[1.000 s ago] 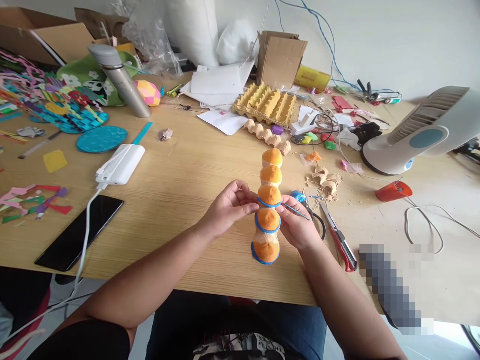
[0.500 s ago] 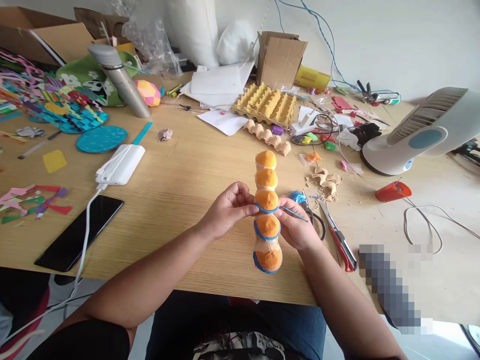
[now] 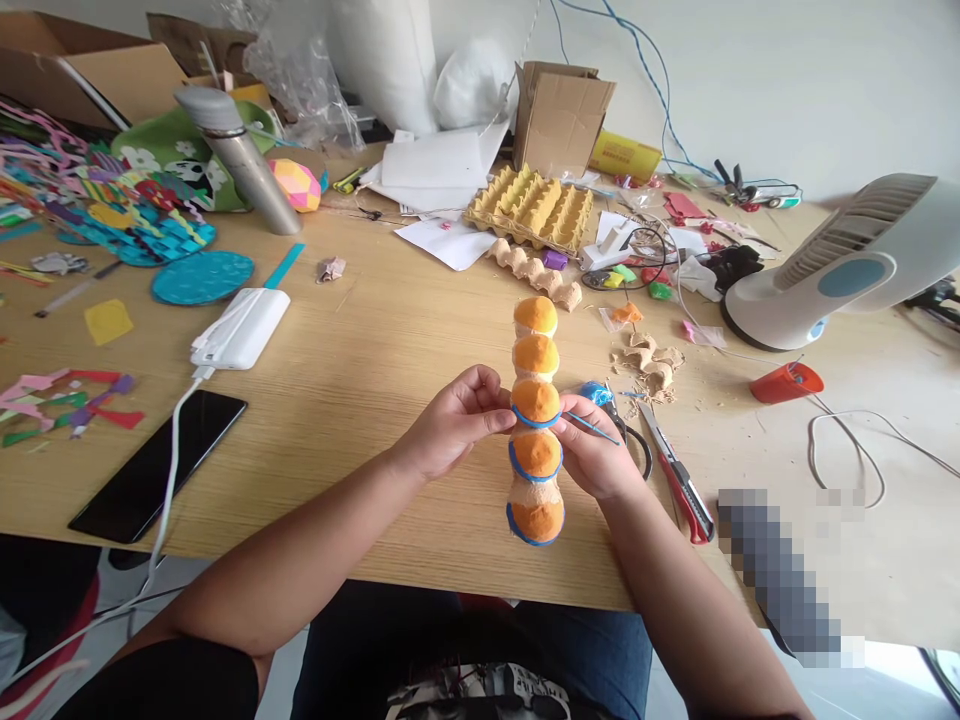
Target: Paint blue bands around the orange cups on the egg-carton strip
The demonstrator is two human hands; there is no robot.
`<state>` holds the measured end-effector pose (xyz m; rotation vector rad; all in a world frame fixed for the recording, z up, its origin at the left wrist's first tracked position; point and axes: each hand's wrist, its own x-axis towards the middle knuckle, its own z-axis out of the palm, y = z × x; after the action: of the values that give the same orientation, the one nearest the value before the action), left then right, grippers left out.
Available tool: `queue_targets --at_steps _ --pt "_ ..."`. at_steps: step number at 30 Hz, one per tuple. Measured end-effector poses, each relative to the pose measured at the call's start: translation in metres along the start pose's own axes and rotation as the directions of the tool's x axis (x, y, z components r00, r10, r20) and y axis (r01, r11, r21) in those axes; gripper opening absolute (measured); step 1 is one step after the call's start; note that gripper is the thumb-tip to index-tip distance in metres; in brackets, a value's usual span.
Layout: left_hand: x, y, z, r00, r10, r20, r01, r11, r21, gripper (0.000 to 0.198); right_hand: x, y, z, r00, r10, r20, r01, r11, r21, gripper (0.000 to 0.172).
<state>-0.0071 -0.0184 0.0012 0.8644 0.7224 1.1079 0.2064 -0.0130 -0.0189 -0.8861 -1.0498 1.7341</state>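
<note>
An egg-carton strip [image 3: 535, 456] with several orange-covered bumps runs upright through the middle of the head view. Blue edging lines the lower rims of its three nearest bumps; the two farthest have none. My left hand [image 3: 459, 420] pinches the strip's left side at the middle bump. On the other side my right hand [image 3: 592, 450] has its fingers closed at the same bump, and a thin blue strand [image 3: 592, 428] sticks out from them to the right. Just beyond the right hand lies a blue lump in wrapping [image 3: 596, 393], beside black-handled scissors [image 3: 638, 452].
A red box cutter [image 3: 688, 497] lies right of my right hand. Farther right are an orange cup [image 3: 786, 383] and a white fan [image 3: 810, 270]. A phone [image 3: 157, 465] and white power bank [image 3: 241, 330] lie left. Yellow egg cartons [image 3: 532, 208] sit behind.
The far end of the egg-carton strip has tilted slightly to the right. Both hands keep their hold and have barely moved.
</note>
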Motion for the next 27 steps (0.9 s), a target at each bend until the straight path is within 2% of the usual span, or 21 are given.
queue_targets --at_steps 11,22,27 --pt "-0.0005 0.0002 0.0019 1.000 0.020 -0.019 -0.020 1.000 0.004 0.059 -0.0004 0.0008 0.0002 1.000 -0.002 0.012 0.002 1.000 0.002 0.042" --pt "-0.0023 0.0006 -0.0016 0.997 0.014 0.074 -0.006 0.994 -0.109 0.047 -0.0001 0.0011 -0.0020 0.999 -0.028 0.036 0.026 0.998 0.060 0.036" --pt "-0.0025 0.0013 -0.0006 0.998 0.047 0.052 -0.041 0.993 -0.111 0.044 0.0003 0.0016 -0.0012 0.998 -0.026 0.050 0.023 0.997 0.069 0.032"
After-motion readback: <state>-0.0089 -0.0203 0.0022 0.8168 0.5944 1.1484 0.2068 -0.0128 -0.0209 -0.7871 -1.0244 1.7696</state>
